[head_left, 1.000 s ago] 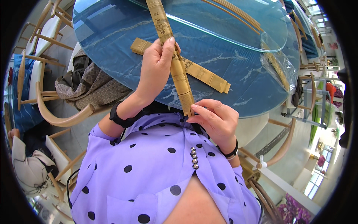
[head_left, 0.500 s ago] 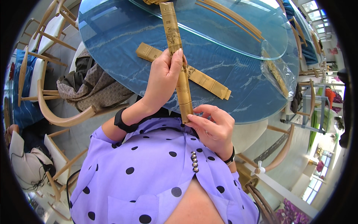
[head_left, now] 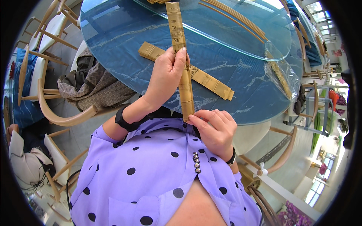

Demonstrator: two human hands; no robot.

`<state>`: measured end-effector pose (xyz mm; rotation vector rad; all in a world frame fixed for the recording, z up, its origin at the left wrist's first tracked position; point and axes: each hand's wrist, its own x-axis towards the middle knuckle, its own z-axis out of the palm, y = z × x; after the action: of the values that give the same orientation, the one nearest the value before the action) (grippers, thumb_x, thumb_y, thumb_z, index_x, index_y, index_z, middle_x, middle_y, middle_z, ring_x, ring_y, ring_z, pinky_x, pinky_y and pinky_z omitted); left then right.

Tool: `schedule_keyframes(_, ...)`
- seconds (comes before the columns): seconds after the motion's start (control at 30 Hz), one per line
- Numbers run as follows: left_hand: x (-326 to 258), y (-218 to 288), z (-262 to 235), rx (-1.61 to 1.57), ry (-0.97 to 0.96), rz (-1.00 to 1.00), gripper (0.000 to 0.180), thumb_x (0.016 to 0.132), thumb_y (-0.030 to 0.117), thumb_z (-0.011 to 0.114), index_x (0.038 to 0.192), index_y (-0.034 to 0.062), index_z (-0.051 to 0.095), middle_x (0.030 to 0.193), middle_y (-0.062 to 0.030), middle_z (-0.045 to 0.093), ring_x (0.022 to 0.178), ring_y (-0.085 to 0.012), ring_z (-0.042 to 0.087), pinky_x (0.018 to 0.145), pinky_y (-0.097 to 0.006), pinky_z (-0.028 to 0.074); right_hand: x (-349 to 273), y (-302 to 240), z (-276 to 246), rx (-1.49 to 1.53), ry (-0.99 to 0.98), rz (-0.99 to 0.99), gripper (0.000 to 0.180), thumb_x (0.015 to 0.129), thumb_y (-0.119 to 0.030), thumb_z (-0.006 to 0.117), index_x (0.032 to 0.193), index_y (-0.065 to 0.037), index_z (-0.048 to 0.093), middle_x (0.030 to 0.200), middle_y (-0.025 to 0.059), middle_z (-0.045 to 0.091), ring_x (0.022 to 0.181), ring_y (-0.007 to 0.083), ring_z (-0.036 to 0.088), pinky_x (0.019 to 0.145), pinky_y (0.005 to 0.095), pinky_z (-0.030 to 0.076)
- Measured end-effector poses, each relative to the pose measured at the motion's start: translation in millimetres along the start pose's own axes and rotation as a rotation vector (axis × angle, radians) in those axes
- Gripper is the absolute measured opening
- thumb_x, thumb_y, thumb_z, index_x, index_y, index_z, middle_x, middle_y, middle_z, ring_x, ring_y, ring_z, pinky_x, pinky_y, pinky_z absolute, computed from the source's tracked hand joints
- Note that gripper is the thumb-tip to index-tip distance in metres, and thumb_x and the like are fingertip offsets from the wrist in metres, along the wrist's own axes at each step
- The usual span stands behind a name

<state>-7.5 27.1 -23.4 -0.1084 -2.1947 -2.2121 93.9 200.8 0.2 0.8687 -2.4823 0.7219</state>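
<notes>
A long, narrow brown paper chopstick sleeve [head_left: 186, 88] with dark printing stands nearly upright in the view, its near end close to my body. My left hand [head_left: 168, 71] is closed round its middle, thumb on top. At the near end, my right hand [head_left: 214, 127] pinches the sleeve's edge between thumb and fingertips. Whether anything is inside the sleeve cannot be seen. Beneath it, a flat stack of similar brown sleeves [head_left: 211, 83] lies slantwise on the blue marbled table [head_left: 124, 60], partly hidden by my left hand.
Several long wooden chopsticks [head_left: 235, 19] lie on the glass turntable [head_left: 211, 39]. A clear plastic bag [head_left: 282, 75] with more brown sleeves rests near the table's right edge. To the left, a patterned brown bag [head_left: 94, 86] sits on a wooden chair [head_left: 68, 119].
The sleeve's far end has tilted slightly to the right and its near end has risen a little. My right fingers have shifted slightly, still pinching that end.
</notes>
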Motion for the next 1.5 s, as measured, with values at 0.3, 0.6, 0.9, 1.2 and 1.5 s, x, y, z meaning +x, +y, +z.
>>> schedule_keyframes(0.3,-0.8,2.4,1.8,-0.019,0.012,-0.033,0.036,0.109,0.032,0.046,0.088,0.0061,0.059,0.073,0.0043,0.049,0.068,-0.0041,0.043,0.063,-0.024,0.037,-2.1,0.8,2.2,-0.032,0.091,-0.045,0.026,0.071,-0.014,0.078,0.096,-0.010,0.075,0.091,0.0021,0.069,0.072,0.0155,0.064,0.064,0.0288,0.047)
schedule_keyframes(0.6,4.6,4.6,-0.8,-0.002,-0.017,0.017,0.035,0.110,0.030,0.044,0.089,0.0060,0.058,0.074,0.0032,0.050,0.069,-0.0046,0.043,0.063,-0.024,0.038,-1.3,1.4,1.7,-0.081,0.041,-0.055,0.036,0.076,-0.014,0.078,0.112,-0.016,0.076,0.100,-0.0003,0.066,0.074,0.0146,0.061,0.068,0.0294,0.049)
schedule_keyframes(0.9,-5.3,20.7,2.5,0.004,-0.162,-0.051,0.031,0.110,0.030,0.044,0.096,0.0049,0.057,0.079,0.0014,0.053,0.072,-0.0057,0.047,0.066,-0.024,0.041,13.2,2.7,-9.4,-0.047,0.068,-0.095,0.031,0.079,-0.015,0.079,0.110,-0.013,0.075,0.100,0.0010,0.066,0.072,0.0126,0.061,0.064,0.0284,0.048)
schedule_keyframes(1.2,78.9,70.2,-65.0,0.577,-0.264,0.113,0.027,0.103,0.021,0.060,0.107,-0.0056,0.057,0.088,-0.0055,0.062,0.080,-0.0089,0.054,0.074,-0.027,0.048,24.3,33.7,-47.3,-0.029,-0.090,0.015,0.025,0.077,-0.018,0.082,0.098,-0.007,0.071,0.096,0.0031,0.067,0.073,0.0175,0.065,0.062,0.0318,0.049)
schedule_keyframes(1.5,268.6,103.3,-157.7,1.145,0.164,0.538,0.036,0.101,0.016,0.055,0.133,0.0011,0.062,0.127,-0.0231,0.065,0.116,-0.0361,0.063,0.102,-0.039,0.046,28.4,80.2,-70.9,-0.119,-0.108,0.143,0.017,0.080,-0.013,0.079,0.091,-0.005,0.071,0.093,0.0057,0.066,0.074,0.0235,0.066,0.065,0.0347,0.051)
